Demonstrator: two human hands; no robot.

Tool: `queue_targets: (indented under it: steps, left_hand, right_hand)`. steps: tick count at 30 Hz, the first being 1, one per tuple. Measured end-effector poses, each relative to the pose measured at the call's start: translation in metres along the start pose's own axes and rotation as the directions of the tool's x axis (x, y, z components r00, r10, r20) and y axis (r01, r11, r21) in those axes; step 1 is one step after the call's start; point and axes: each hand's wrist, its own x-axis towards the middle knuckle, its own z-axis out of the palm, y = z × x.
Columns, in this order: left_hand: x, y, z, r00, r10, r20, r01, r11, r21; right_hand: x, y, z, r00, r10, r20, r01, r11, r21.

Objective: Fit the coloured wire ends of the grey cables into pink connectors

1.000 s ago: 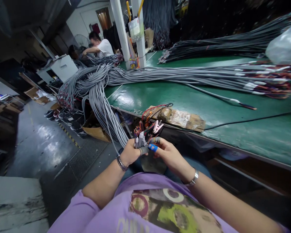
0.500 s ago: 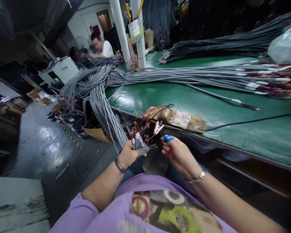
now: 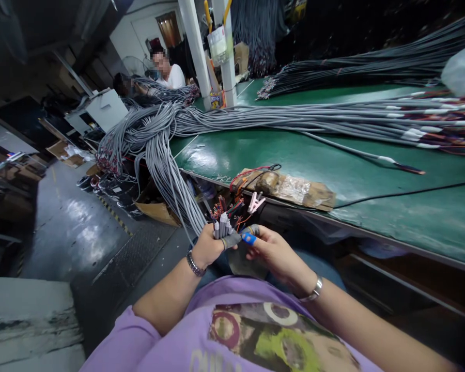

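Observation:
Several grey cables (image 3: 173,181) hang over the table's front corner, and my left hand (image 3: 208,246) is closed around their ends. Stripped coloured wires (image 3: 219,206) fan out above that grip. My right hand (image 3: 270,250) has come up against the left thumb, its fingers pinched at the wire ends there; blue tape wraps one fingertip and grey covering another. Which wires lie between those fingers is hidden. Just above the hands, a pale pink clip (image 3: 255,202) sticks out from the table edge.
Along the green table (image 3: 263,150) lies a long bundle of grey cables (image 3: 279,116) with white-banded ends at right. A taped cardboard piece (image 3: 294,190) rests at the front edge, beside a black cord (image 3: 403,192). Farther back, a person in white (image 3: 174,76) sits near a white post (image 3: 197,51).
My right hand has moved left and closed in on the wire ends by the left thumb. My left hand keeps its grip on the cables. The view has shifted slightly.

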Motion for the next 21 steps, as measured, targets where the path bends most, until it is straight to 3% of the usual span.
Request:
queue_targets:
  steps: [10,17,21]
  left_hand:
    - [0.003,0.003,0.004,0.998,-0.02,-0.056,0.018,0.999,-0.029]
    - [0.005,0.001,0.005,0.999,-0.029,-0.022,0.029,1.0,-0.005]
    - [0.006,0.0,0.006,0.999,-0.032,-0.011,0.033,0.999,0.018]
  right_hand:
    - [-0.006,-0.003,-0.004,0.997,0.074,-0.006,-0.074,0.997,0.02]
    - [0.001,-0.01,-0.001,0.998,-0.047,-0.046,0.042,0.992,-0.12]
    - [0.003,-0.006,-0.002,0.995,-0.074,-0.07,0.066,0.992,-0.111]
